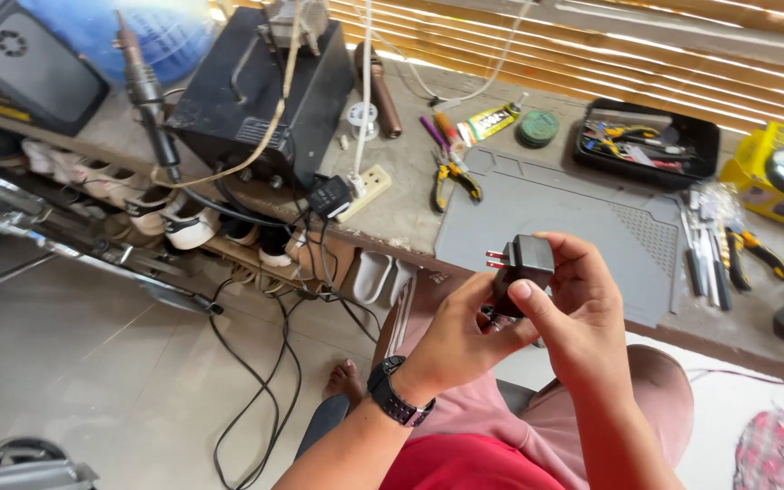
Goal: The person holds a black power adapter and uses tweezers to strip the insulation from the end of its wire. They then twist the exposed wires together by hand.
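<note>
A: What's in the hands rn?
B: Both on a black plug adapter (521,266), prongs pointing left, held up in front of the desk's (410,195) near edge. Left hand (465,336) grips it from below, right hand (573,313) pinches w/ thumb on its side.
A: Desk?
B: Grey mat (555,218) behind the adapter, yellow pliers (451,177) at the mat's left, black tray (651,141) at the back edge.
</note>
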